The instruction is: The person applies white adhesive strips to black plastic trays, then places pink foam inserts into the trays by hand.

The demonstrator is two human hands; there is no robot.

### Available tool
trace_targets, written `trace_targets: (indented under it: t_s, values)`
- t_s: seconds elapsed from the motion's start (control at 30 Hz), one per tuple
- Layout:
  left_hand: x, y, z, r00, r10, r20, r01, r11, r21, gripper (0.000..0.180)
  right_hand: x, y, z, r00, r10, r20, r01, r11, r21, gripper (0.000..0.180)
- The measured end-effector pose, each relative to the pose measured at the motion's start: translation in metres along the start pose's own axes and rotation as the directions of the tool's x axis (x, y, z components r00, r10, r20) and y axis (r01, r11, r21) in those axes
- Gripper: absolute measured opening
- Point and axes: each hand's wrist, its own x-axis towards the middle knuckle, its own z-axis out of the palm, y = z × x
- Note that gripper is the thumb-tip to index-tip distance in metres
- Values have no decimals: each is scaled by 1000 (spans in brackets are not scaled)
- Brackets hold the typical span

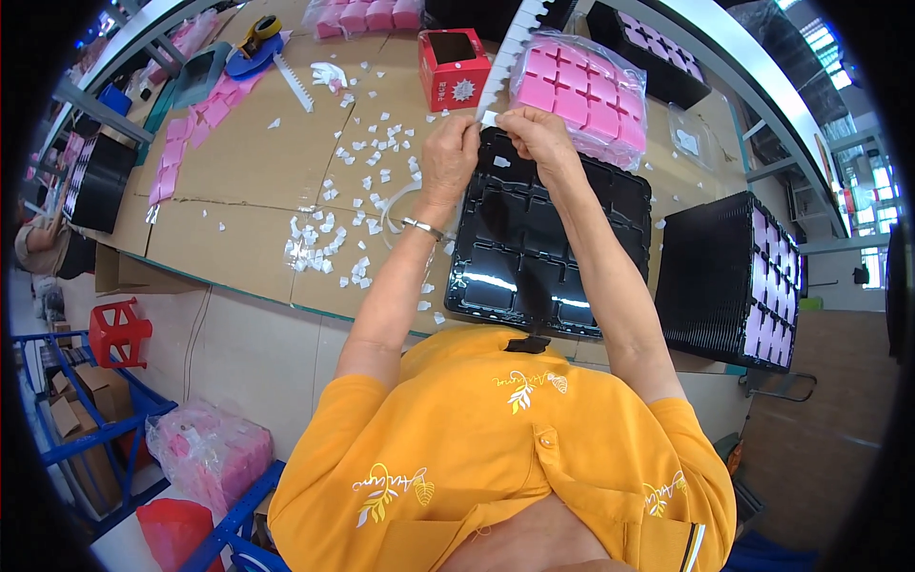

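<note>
My left hand [450, 160] is closed at the lower end of a long white strip with a notched edge [510, 59], which runs away from me at the far side of a black plastic tray. Beside it, my right hand [539, 139] pinches a small white piece [489, 118] between thumb and fingers. Both hands are above the far left corner of the black tray [496, 243], which has several square compartments and lies right in front of me. One small white piece [501, 162] rests in the tray's far left compartment.
Small white pieces [315, 250] lie scattered over the cardboard-covered table left of the tray. A red box [453, 69] and a bagged block of pink pads [579, 93] stand beyond it. Stacked black trays [715, 276] are at the right; a metal rail [801, 86] crosses the upper right.
</note>
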Motion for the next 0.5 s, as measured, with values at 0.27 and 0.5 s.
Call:
trace_targets:
  t_s: [0.27, 0.5]
  values:
    - [9, 1, -13, 890, -410, 198, 455, 788, -415, 12, -34, 34, -183, 987, 34, -154, -69, 971, -231, 11]
    - [15, 13, -8, 895, -399, 199, 443, 743, -502, 17, -38, 122, -291, 984, 160, -83, -178, 789, -589, 12]
